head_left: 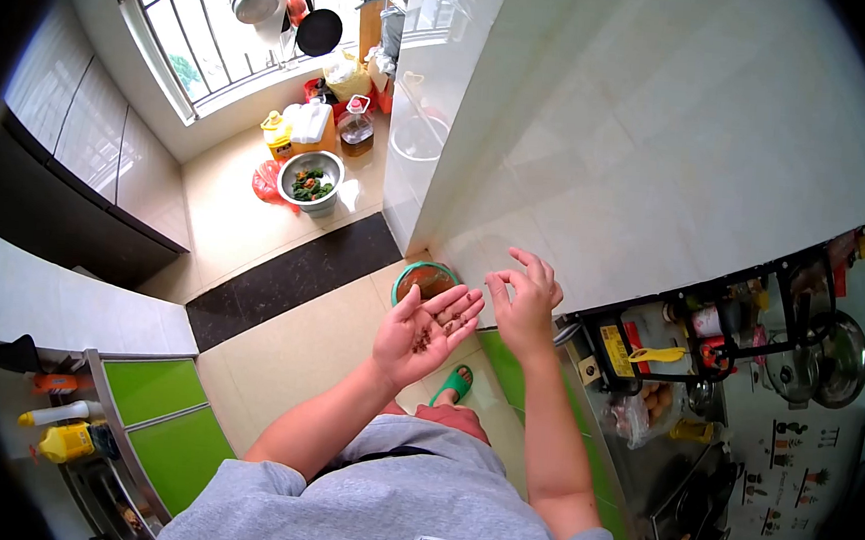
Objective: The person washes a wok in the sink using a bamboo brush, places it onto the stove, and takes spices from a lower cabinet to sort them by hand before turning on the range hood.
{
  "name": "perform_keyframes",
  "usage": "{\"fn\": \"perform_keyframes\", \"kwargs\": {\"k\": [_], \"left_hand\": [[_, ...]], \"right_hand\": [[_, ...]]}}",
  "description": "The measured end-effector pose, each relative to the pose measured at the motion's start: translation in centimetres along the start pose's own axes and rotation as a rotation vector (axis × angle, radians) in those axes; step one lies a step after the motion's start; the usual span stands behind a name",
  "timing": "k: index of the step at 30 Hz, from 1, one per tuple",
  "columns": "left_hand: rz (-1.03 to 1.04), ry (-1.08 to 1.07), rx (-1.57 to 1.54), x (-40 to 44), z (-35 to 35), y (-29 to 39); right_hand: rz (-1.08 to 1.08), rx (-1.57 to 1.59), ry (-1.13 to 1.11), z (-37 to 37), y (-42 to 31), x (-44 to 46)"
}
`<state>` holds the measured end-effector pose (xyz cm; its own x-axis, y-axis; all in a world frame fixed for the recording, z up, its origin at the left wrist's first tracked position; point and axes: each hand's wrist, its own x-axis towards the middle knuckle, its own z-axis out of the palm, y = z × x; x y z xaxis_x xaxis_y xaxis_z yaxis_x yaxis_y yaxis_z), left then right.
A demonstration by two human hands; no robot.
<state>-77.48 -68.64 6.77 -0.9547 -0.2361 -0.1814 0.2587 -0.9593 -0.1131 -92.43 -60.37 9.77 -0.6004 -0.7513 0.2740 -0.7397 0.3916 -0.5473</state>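
Observation:
My left hand (426, 337) is palm up, with its fingers stretched out. Small dark brown dried bits (421, 342) lie in the palm and along the fingers, too small to name surely. To its right, my right hand (527, 302) is raised and apart from it. Its thumb and forefinger look brought together in a pinch, the other fingers loosely bent; anything between the tips is too small to see. Below and behind the left hand, a round green-rimmed bin (431, 267) stands on the floor, partly covered by the fingers.
A steel bowl of green leaves (310, 181) stands beyond a dark floor strip (292, 275), near oil jugs (355, 129). Pans (319, 32) hang by the window. At right are a spice rack (648, 350) and a counter; at left, a green-fronted cabinet (165, 442). A green slipper (455, 384) shows below.

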Motion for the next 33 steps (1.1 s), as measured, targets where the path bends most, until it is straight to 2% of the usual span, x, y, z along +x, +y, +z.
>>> {"fn": "perform_keyframes", "kwargs": {"k": [1,5,8,11,14,19,23,25,28,31,33], "left_hand": [[0.001,-0.002,0.000,0.0,-0.2,0.1],[0.011,0.001,-0.011,-0.2,-1.1,0.5],[-0.026,-0.086,-0.045,0.0,-2.1,0.6],[-0.012,0.018,0.000,-0.1,-0.9,0.5],[-0.042,-0.056,0.010,0.0,-1.2,0.6],[-0.105,-0.252,-0.151,0.5,-2.9,0.6],[-0.114,-0.267,-0.151,0.2,-1.9,0.4],[-0.056,-0.109,0.088,0.0,-0.8,0.2],[-0.042,-0.083,0.111,0.2,-1.4,0.2],[0.019,-0.014,0.092,0.5,-1.9,0.2],[0.035,-0.001,0.058,0.3,-1.6,0.4]], "right_hand": [[0.006,-0.080,-0.007,0.1,0.1,0.1],[-0.046,-0.022,-0.046,-0.4,-0.6,-0.1],[-0.253,0.030,-0.205,-1.0,-3.2,-0.5],[-0.338,0.044,-0.181,-0.2,-4.0,-1.1],[-0.364,0.000,-0.143,0.8,-3.9,-1.5],[-0.393,-0.117,-0.105,1.2,-4.4,-2.2],[-0.375,-0.121,-0.139,1.2,-4.4,-2.0],[-0.359,-0.109,-0.146,0.9,-4.4,-1.9],[-0.298,-0.019,-0.174,0.0,-4.7,-1.6],[-0.261,0.008,-0.117,-0.6,-4.4,-1.3],[-0.256,0.006,0.003,-0.8,-3.7,-1.0]]}}
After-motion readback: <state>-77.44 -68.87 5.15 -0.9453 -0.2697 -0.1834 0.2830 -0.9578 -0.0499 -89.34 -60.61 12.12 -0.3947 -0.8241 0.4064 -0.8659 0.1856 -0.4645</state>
